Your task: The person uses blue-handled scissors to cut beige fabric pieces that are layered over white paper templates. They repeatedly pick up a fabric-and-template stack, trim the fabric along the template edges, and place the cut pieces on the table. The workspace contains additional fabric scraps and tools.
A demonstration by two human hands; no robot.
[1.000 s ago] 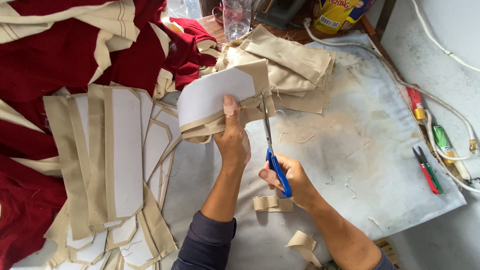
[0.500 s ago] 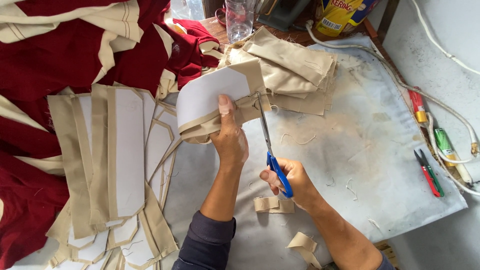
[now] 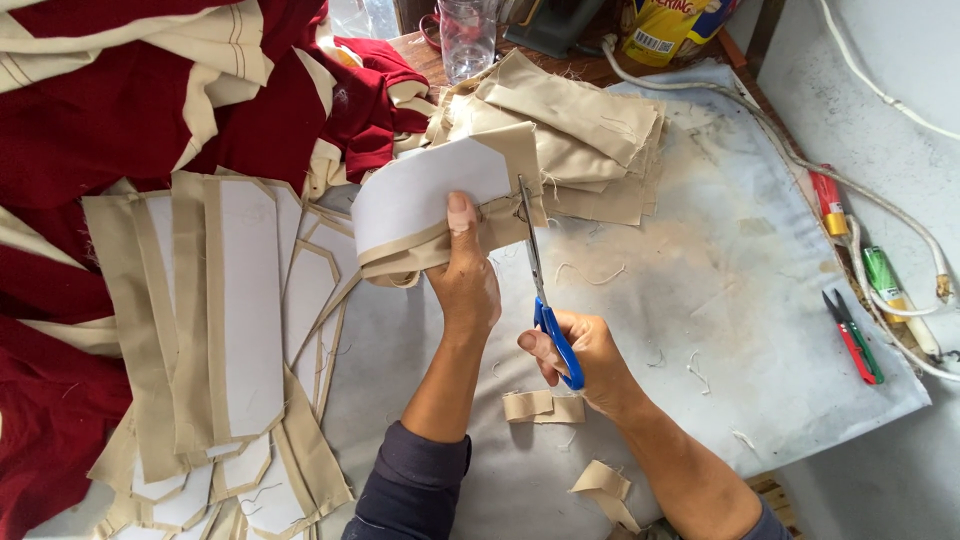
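Over a cloth-covered counter, the left hand pinches a beige-and-white fabric piece taut so the right hand, gripping blue-handled scissors, can trim its edge.

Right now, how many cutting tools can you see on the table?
2. Blue-handled scissors in the right hand, cutting the beige piece held by the left hand; small red-and-green snips near the table's right edge. Others may lie under fabric.

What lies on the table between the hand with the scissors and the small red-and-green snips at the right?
Head view: only bare, stained cloth cover with loose thread bits between right hand and snips.
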